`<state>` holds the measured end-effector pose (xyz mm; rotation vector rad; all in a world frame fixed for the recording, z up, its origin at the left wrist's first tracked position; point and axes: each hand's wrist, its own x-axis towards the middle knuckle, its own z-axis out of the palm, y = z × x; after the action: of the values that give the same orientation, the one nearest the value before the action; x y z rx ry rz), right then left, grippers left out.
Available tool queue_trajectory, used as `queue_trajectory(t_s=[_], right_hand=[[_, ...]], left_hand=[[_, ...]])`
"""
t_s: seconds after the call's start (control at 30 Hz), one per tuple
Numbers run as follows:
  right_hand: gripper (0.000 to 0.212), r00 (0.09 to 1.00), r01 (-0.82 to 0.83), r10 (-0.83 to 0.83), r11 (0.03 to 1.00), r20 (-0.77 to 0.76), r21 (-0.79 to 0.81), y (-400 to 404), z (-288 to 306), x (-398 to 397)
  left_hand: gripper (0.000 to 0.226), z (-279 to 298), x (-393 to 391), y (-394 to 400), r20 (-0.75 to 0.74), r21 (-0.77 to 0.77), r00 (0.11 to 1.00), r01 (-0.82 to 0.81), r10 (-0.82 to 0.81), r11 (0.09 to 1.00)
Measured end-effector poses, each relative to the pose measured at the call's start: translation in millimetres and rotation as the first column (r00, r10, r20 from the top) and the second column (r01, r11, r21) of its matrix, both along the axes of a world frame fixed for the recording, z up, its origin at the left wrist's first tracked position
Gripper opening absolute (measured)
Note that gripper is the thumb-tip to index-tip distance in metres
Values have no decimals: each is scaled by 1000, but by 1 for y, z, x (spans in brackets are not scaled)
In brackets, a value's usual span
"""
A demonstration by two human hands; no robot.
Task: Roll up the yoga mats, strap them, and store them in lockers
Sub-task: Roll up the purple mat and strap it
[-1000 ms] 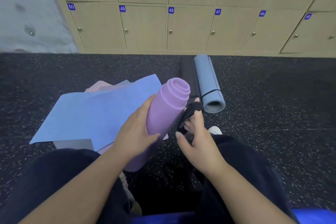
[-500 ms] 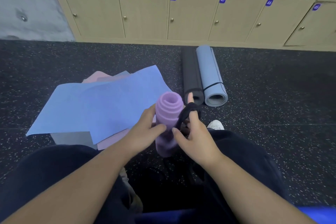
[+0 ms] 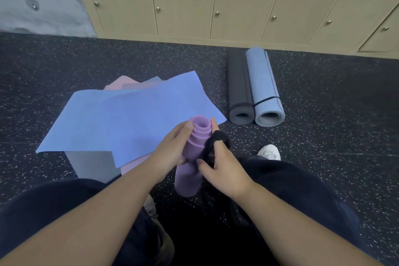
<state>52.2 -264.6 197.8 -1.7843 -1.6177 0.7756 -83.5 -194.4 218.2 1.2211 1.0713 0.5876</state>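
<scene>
Beige wooden lockers line the far wall above the dark speckled floor. Flat blue foam mats lie left. The left hand grips the upright rolled purple yoga mat; the right hand pinches a black strap loop against it.

Both forearms are seen bare from the lower edge of the view up to the wrists, with no sleeve, watch or band visible on either. The left hand and the right hand are bare; no glove or ring can be made out. The legs are covered by dark, nearly black trousers of a soft, loose cloth. A white shoe is worn on the right foot, its toe showing beyond the trouser leg.
</scene>
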Motion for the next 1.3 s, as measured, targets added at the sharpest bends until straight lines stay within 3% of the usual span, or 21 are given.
queue_trajectory(t_s=[0.17,0.3,0.37,0.5,0.63,0.77,1.0,1.17,1.3], right_hand=[[85,997,-74,74,997,7,-31,12,-7,-10],[96,996,-87,88,996,30,-16,20,-10,-15],[90,996,-89,90,996,29,-10,21,-9,-16],[50,993,-110,111,994,26,-28,25,-6,-20],[74,989,-122,129,988,67,-93,27,-7,-25],[78,986,-87,105,987,131,-137,27,-6,-29],[65,992,-54,74,980,100,-191,24,-4,-27],[39,988,-16,59,957,140,-291,24,-1,-26],[38,981,-55,113,941,159,-333,24,2,-25]], left_hand=[[37,-7,-1,7,-11,-80,997,-71,71,994],[38,-12,-3,12,-1,-47,998,-66,66,997],[30,-13,-3,15,7,-49,997,-82,82,995],[28,-14,-4,21,2,-37,995,-97,98,995],[29,-20,-6,24,5,-73,996,-92,93,993],[31,-24,-3,23,10,-95,999,-37,38,995],[25,-31,-1,24,-38,-139,997,-70,65,988],[22,-31,2,25,-111,-148,986,-139,123,979],[31,-34,5,25,-179,40,972,-150,155,988]])
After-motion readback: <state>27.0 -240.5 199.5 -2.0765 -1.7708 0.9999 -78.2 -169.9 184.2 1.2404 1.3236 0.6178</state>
